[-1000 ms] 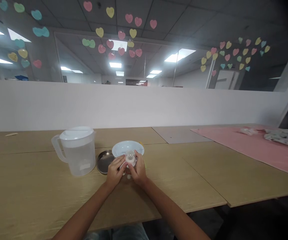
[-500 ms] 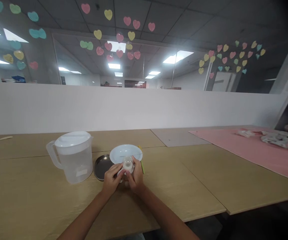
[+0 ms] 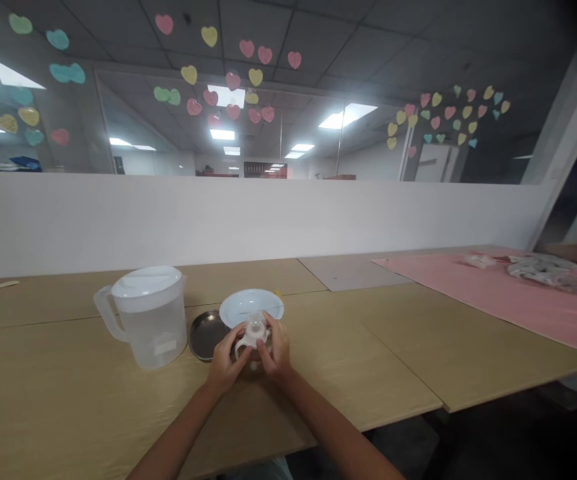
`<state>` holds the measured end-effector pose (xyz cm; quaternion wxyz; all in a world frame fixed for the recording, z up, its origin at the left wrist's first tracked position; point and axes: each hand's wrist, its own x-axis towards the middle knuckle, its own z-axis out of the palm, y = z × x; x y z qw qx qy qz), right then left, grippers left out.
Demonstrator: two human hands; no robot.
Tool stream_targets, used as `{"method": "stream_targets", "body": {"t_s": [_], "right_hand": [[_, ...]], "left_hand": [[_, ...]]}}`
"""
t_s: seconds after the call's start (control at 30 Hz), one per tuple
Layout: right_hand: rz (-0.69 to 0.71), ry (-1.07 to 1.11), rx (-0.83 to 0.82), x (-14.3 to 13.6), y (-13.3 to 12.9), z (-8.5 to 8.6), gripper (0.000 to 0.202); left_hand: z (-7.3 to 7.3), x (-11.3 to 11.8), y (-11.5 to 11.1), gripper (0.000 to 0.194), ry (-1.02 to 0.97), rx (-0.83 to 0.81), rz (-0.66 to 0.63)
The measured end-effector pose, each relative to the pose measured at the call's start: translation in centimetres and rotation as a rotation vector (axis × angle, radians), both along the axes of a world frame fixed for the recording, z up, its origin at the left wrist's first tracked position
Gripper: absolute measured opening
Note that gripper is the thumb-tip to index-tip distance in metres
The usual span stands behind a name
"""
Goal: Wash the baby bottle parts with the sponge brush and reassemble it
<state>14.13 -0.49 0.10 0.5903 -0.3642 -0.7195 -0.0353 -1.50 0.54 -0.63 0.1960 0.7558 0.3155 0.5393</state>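
Between my two hands is a baby bottle point(image 3: 255, 329) with a clear dome cap, a white collar and a white side handle. My left hand point(image 3: 225, 361) wraps its left side, the thumb near the handle. My right hand point(image 3: 277, 352) grips the opposite side, its thumb pressed at the collar. Fingers cover much of the bottle's lower part. Just behind it sits a pale blue bowl point(image 3: 238, 303). A dark round metal pan point(image 3: 203, 337) lies to the left, partly behind my left hand.
A lidded clear pitcher point(image 3: 151, 327) stands left of the pan. At the right, a pink cloth point(image 3: 448, 287) carries a patterned grey bundle point(image 3: 535, 268) and a clear cup-like item point(image 3: 575, 279). A thin tan piece point(image 3: 5, 285) lies far left. The table's front edge point(image 3: 368, 430) is near my right forearm.
My view has shifted slightly right. Both hands stay on the bottle, whose white handle now shows more clearly. The green strip beside my right hand is now hidden.
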Motion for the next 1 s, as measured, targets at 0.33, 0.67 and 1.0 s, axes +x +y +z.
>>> {"method": "stream_targets", "body": {"t_s": [0.33, 0.67, 1.0], "right_hand": [[-0.050, 0.069, -0.032, -0.3, -0.1, 0.4, 0.044], [-0.047, 0.033, -0.082, -0.8, 0.0, 0.6, 0.054], [0.043, 0.168, -0.153, -1.1, 0.6, 1.0, 0.039]], "left_hand": [[0.5, 0.1, 0.4, 0.047, 0.076, -0.047, 0.021], [0.8, 0.1, 0.2, 0.045, 0.100, -0.030, 0.050], [1.3, 0.3, 0.0, 0.036, 0.128, -0.033, 0.068]]}}
